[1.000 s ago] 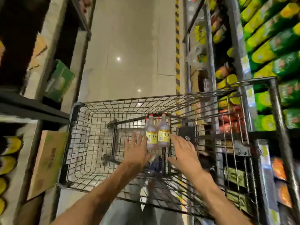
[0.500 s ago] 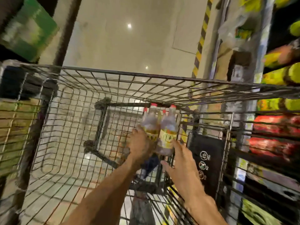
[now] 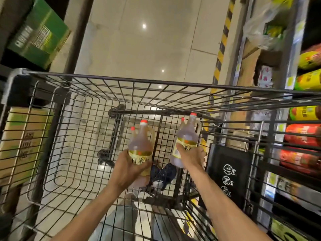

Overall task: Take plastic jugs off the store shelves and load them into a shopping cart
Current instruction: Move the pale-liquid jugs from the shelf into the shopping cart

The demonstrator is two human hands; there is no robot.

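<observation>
- Jugs: two clear plastic ones, red caps, yellow labels, pale liquid, inside the wire cart [image 3: 52,129].
- Left hand [image 3: 127,168] grips the left jug [image 3: 141,143]; right hand [image 3: 191,156] grips the right jug [image 3: 187,136] at 2 o'clock.
- Black child-seat flap [image 3: 229,171] sits at 3 o'clock; green box [image 3: 39,33] at 10.
</observation>
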